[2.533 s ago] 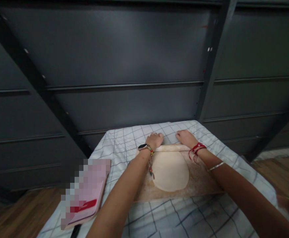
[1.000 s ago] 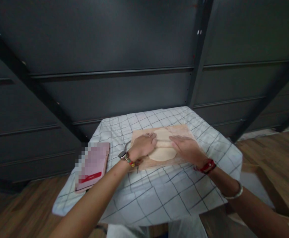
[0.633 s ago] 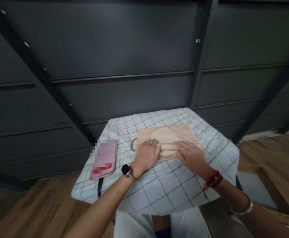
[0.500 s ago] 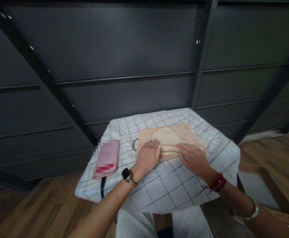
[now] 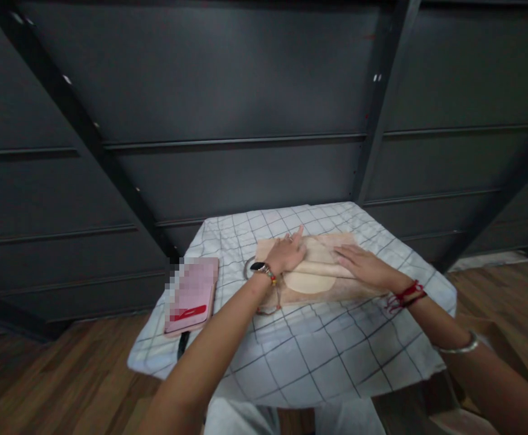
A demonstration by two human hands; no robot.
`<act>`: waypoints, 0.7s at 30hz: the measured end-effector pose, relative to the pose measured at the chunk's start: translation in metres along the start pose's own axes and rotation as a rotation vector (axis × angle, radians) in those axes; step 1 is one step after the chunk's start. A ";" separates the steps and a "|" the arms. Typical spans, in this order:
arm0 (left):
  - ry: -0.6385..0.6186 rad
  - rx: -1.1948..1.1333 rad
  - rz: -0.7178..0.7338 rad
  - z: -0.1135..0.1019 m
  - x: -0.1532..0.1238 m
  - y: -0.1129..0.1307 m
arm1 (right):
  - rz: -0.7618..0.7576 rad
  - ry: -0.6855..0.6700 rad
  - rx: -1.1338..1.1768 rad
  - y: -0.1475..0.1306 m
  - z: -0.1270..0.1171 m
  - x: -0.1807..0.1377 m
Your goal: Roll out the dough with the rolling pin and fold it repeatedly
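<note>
A wooden rolling pin lies crosswise over a flat, pale round of dough on a wooden board. My left hand rests on the pin's left end, palm down, its fingers stretched forward and one sticking up. On the right end lies my right hand, also palm down, with its fingers extended flat. Both ends of the pin are hidden under my hands. The dough shows on the near side of the pin, and a dimmer part of it lies beyond.
A white checked cloth covers the small table. At its left lies a pink, partly pixelated flat item with a black strap. A metal ring shows at the board's left edge. A dark panelled wall rises behind.
Both hands have pushed the rolling pin away from me, over the dough's far part. More dough shows on the near side. My left fingers have straightened out. The view has shifted slightly.
</note>
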State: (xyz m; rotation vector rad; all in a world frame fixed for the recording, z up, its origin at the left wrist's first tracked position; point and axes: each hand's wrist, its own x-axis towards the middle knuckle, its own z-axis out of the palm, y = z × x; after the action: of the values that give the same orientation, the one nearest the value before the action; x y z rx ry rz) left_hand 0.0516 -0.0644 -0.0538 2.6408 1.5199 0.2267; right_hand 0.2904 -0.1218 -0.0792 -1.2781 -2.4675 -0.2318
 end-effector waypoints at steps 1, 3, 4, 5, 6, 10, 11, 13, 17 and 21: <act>-0.018 0.000 0.005 0.001 0.003 -0.001 | -0.071 -0.002 0.000 0.002 0.002 -0.002; -0.053 0.009 0.026 0.000 0.004 -0.003 | -0.206 0.018 -0.017 -0.004 0.003 -0.010; -0.074 0.015 0.046 -0.001 0.002 -0.003 | -0.234 0.037 -0.030 -0.010 0.002 -0.014; -0.094 0.019 0.069 -0.002 0.000 -0.002 | -0.223 0.062 -0.044 -0.018 -0.001 -0.018; -0.110 0.020 0.088 -0.003 -0.004 -0.002 | -0.178 0.083 -0.052 -0.028 -0.004 -0.023; -0.137 0.002 0.104 -0.007 -0.023 0.000 | 0.039 0.088 -0.101 -0.065 -0.015 -0.033; -0.132 0.001 0.107 -0.008 -0.029 0.001 | 0.067 0.080 -0.124 -0.073 -0.016 -0.034; -0.106 0.006 0.131 -0.011 -0.040 0.001 | 0.097 0.081 -0.182 -0.085 -0.014 -0.037; -0.050 0.011 0.166 -0.014 -0.059 0.001 | 0.140 0.138 -0.331 -0.105 -0.008 -0.044; -0.024 -0.009 0.170 -0.015 -0.073 0.000 | 0.168 0.129 -0.436 -0.122 -0.005 -0.051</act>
State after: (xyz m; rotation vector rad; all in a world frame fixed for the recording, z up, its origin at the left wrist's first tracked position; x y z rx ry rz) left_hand 0.0130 -0.1279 -0.0450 2.7570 1.2850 0.2118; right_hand 0.2192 -0.2331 -0.0921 -1.5735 -2.2567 -0.8158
